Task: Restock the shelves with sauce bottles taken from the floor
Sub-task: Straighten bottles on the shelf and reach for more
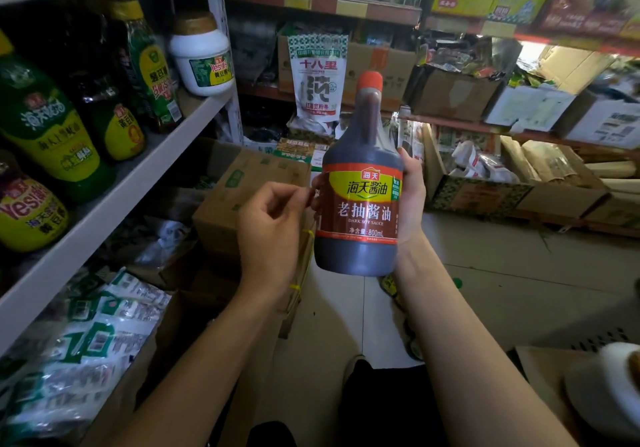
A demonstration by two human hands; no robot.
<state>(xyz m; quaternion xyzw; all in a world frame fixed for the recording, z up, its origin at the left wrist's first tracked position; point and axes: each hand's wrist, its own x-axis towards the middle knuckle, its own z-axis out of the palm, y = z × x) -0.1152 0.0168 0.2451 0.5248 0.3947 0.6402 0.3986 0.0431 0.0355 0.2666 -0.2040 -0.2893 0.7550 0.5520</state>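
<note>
Dark soy sauce bottle (360, 211) is standing upright in mid-air at the centre of the view, above the tiled floor (485, 273) and well apart from the white shelf (138, 183) on the left. The person's right hand (412, 197) is wrapping around its body from the right side, fingertips showing at the far edge of the label. The left hand (270, 228) is hovering just beside the label's left edge with curled fingers, thumb and forefinger close together; whether they are pinching anything cannot be told.

An orange cap (370, 81) is topping the bottle. Its red and yellow label is reading "海天酱油", "老抽酱油", "DARK SOY SAUCE" and "800mL".

Green and yellow labelled bottles (48, 135) are crowding the shelf, and a white jar (201, 62) with a gold lid is sitting at its near end, marked "Yes!". A closed cardboard box (249, 187) is lying between shelf and bottle. Behind, a white pouch (318, 79) is showing "十八里".
</note>
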